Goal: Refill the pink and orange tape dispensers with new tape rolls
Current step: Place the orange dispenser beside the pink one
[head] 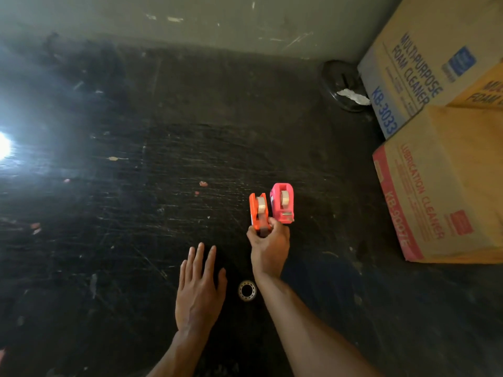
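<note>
- Orange dispenser (258,213) is gripped at its near end by right hand (269,247), fingers closed round it, just beside pink dispenser (282,203) on the dark floor (163,186).
- Left hand (200,287) is held flat, fingers spread, nothing held.
- Both dispensers seem loaded; an empty core (247,290) lies near the wrist.
- Risk: pink dispenser could be knocked over if orange is set down too close.

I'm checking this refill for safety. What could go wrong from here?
1. The right hand grips the orange dispenser at its front end, probably near the cutter; a finger could get nicked.
2. The pink dispenser stands close beside it and could be knocked over.
3. The tape core lies near the forearm and might get swept away.
</note>
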A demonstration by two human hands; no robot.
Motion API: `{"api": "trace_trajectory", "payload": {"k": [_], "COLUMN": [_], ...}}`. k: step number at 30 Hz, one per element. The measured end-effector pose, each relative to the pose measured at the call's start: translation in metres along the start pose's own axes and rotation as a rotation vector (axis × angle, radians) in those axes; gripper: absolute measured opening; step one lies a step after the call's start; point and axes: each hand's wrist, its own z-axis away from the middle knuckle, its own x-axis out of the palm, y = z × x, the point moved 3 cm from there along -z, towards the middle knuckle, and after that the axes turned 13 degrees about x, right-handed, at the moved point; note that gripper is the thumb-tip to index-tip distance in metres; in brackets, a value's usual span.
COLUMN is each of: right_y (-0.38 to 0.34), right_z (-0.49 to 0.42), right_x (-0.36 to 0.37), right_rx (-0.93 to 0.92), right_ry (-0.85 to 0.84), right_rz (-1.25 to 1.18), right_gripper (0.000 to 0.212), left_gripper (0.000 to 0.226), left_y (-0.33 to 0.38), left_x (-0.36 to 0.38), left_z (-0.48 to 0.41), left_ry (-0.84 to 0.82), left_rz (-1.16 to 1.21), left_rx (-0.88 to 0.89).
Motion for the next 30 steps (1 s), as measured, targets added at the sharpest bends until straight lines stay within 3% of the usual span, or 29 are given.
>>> {"api": "trace_trajectory", "payload": {"k": [16,20,30], "right_y": [-0.006,-0.006,0.052], "right_z": [-0.017,-0.016,0.048], "right_x": [0.034,0.032,-0.058], "right_rx": [0.019,0.036,-0.004], "right_ry": [0.091,0.049,-0.084], "right_rz": [0.034,0.078,0.091], "right_gripper": [0.058,0.074,0.066], "left_gripper": [0.065,0.065,0.065], "left_y": [0.002,0.001,0.005], "left_x": [-0.002,-0.002,-0.014], "left_z": [0.001,0.002,0.005], "left_ry": [-0.002,0.001,-0.002], "left_rz": [-0.011,0.011,0.173], "left_rx": [0.012,0.02,-0.026]}}
